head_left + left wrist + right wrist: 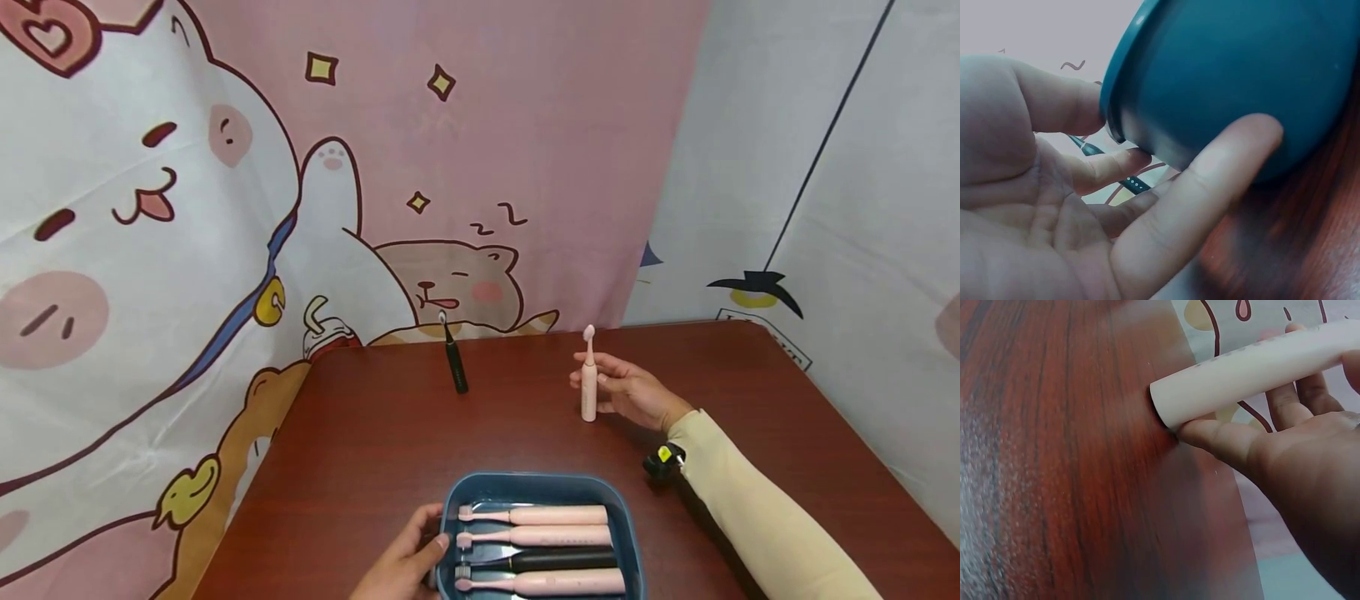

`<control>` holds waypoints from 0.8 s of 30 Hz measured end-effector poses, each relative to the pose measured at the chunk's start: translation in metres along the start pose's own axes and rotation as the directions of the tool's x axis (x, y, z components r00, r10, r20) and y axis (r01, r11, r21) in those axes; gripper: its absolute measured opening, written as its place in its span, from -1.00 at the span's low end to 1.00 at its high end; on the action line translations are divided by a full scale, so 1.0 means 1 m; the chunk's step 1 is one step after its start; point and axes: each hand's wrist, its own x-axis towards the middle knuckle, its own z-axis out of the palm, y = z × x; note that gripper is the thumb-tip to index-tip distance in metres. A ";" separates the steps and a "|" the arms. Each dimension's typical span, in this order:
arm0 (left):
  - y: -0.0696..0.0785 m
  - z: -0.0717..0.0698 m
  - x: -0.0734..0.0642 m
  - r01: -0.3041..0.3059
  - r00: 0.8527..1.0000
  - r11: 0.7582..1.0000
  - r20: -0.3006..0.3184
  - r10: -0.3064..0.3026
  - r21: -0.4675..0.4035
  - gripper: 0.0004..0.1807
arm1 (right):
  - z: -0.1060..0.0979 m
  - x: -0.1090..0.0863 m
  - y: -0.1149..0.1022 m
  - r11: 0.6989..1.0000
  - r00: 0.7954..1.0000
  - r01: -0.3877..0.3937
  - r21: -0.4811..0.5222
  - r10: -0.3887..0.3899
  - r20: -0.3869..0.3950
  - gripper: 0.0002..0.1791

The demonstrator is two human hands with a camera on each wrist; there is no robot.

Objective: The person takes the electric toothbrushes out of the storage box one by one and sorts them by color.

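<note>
My right hand [637, 396] holds a pink electric toothbrush [589, 392] upright between thumb and fingers, brush head up. In the right wrist view the flat base of that toothbrush [1210, 387] is at the dark wood tabletop; its brush end is out of frame. A blue plastic tray [525, 477] stands near the front, and my left hand [408, 558] grips its left side. The left wrist view shows fingers about the rim and wall of the tray [1241, 75]. Inside lie three pink toothbrushes [558, 536] and a black one [566, 559], side by side, heads to the left.
Farther back, left of my right hand, a black electric toothbrush [455, 367] stands upright on the reddish-brown table [360, 467]. Cartoon-printed cloth [555, 167] hangs behind the table and along its sides. A black wrist device [663, 462] is on my right forearm.
</note>
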 end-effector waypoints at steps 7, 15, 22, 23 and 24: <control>0.003 0.000 -0.003 0.047 0.999 0.999 -0.002 -0.047 0.000 -0.45 | 0.000 -0.005 -0.007 1.000 1.000 0.013 -0.003 -0.013 0.002 -0.50; 0.002 0.000 -0.005 0.041 0.999 0.999 -0.001 -0.041 0.014 -0.45 | 0.002 -0.017 -0.019 0.993 0.997 0.012 -0.114 -0.022 -0.080 -0.49; 0.002 0.002 -0.006 0.047 0.999 0.998 -0.018 -0.047 0.030 -0.46 | 0.004 -0.036 -0.038 0.963 0.969 0.000 -0.268 -0.066 -0.236 -0.44; 0.002 0.002 -0.006 0.046 0.999 0.998 -0.017 -0.045 0.039 -0.46 | 0.005 -0.039 -0.042 0.955 0.963 -0.007 -0.295 -0.073 -0.261 -0.42; 0.002 0.002 -0.006 0.043 0.999 0.998 -0.016 -0.043 0.047 -0.46 | 0.006 -0.042 -0.046 0.947 0.955 -0.014 -0.321 -0.083 -0.284 -0.40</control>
